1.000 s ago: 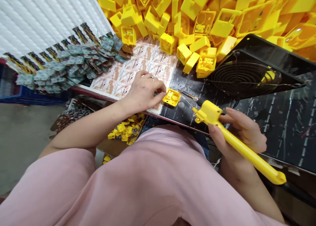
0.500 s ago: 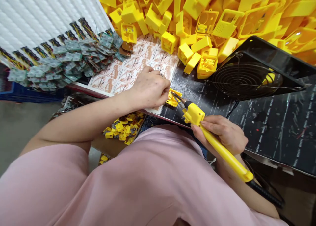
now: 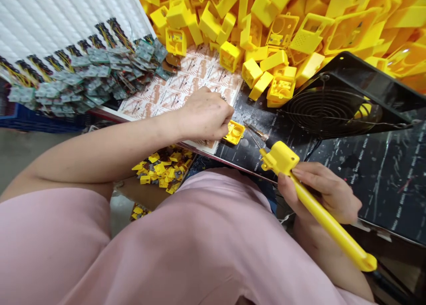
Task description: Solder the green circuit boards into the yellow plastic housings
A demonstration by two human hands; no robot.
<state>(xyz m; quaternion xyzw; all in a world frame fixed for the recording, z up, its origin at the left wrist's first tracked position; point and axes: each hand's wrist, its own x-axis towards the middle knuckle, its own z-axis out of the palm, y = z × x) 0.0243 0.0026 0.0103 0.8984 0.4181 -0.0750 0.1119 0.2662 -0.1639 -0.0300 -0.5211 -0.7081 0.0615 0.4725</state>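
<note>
My right hand (image 3: 322, 192) is closed around a yellow soldering iron (image 3: 326, 216), with a thin feed tube beside its metal tip. The tip points left and stands just to the right of a small yellow plastic housing (image 3: 235, 132), apart from it. My left hand (image 3: 208, 114) has its fingers curled at the housing's left side, gripping it against the black mat (image 3: 246, 152). Those fingers cover the left part of the housing.
Behind are piled yellow plastic casings (image 3: 229, 56). A black fan (image 3: 333, 101) stands at right. Circuit boards with wires (image 3: 100, 74) lie at left beside white ribbed foam (image 3: 73, 16). Printed sheets (image 3: 159, 98) cover the table's left part. Below its edge sits a heap of small yellow parts (image 3: 163, 169).
My right hand has drawn the soldering iron back to the right, so its tip has left the housing. My left hand stays at the housing.
</note>
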